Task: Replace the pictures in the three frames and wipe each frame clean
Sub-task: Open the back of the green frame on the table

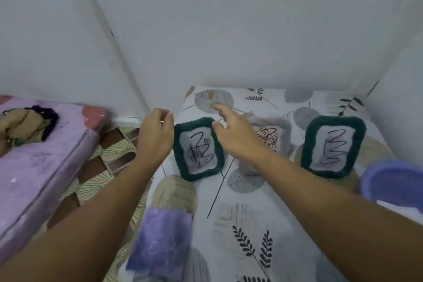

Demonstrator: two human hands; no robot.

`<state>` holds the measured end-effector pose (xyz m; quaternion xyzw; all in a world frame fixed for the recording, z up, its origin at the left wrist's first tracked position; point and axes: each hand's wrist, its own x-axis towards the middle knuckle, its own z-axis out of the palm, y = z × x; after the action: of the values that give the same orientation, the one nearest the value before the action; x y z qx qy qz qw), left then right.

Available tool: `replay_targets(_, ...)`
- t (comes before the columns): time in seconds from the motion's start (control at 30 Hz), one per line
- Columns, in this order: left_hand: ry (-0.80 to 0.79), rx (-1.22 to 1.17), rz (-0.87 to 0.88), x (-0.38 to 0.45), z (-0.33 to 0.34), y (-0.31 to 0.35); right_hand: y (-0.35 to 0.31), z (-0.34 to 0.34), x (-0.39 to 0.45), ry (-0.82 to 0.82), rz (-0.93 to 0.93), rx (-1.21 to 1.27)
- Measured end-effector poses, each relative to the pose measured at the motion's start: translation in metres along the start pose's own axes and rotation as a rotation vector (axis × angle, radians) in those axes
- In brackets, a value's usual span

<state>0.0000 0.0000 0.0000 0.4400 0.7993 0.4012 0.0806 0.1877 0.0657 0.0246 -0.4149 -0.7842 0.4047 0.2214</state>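
My two hands reach toward three frames standing on the leaf-print sheet (274, 224): my left hand (155, 135), fingers loosely curled and holding nothing, beside the left green frame (197, 149), my right hand (235, 135), fingers relaxed, at its top edge. The pale middle frame (274, 135) and the right green frame (333, 146) stand alongside; a purple cloth (160, 240) lies near me.

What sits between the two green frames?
In the head view, a pale frame with a scribbled picture lies between the left green frame and right green frame, partly hidden by the right hand.
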Motion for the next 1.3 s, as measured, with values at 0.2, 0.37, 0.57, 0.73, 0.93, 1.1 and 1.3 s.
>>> replay_targets(0.2, 0.115, -0.348, -0.159, -0.032, 0.056, -0.063, 0.048, 0.063, 0.009, 0.051, 0.009, 0.139)
replay_targets(0.37, 0.063, -0.41, -0.06, -0.043, 0.084, -0.087, 0.075, 0.098, 0.022, 0.152, -0.008, 0.235)
replay_targets(0.57, 0.049, -0.564, -0.113, -0.05, 0.09, -0.082, 0.1, 0.104, 0.012, 0.181, 0.044, 0.324)
replay_targets(0.73, 0.036, -0.683, -0.165, -0.062, 0.076, -0.063, 0.098, 0.095, -0.009, 0.143, 0.092, 0.406)
replay_targets(0.93, -0.034, -0.853, -0.229, -0.087, 0.057, -0.04, 0.091, 0.072, -0.042, 0.063, 0.1, 0.568)
replay_targets(1.1, -0.102, -0.864, -0.238, -0.112, 0.054, -0.022, 0.1, 0.054, -0.079, 0.048, 0.171, 0.724)
replay_targets(1.3, -0.15, -0.845, -0.278, -0.139, 0.062, -0.008, 0.113, 0.047, -0.11, 0.08, 0.201, 0.795)
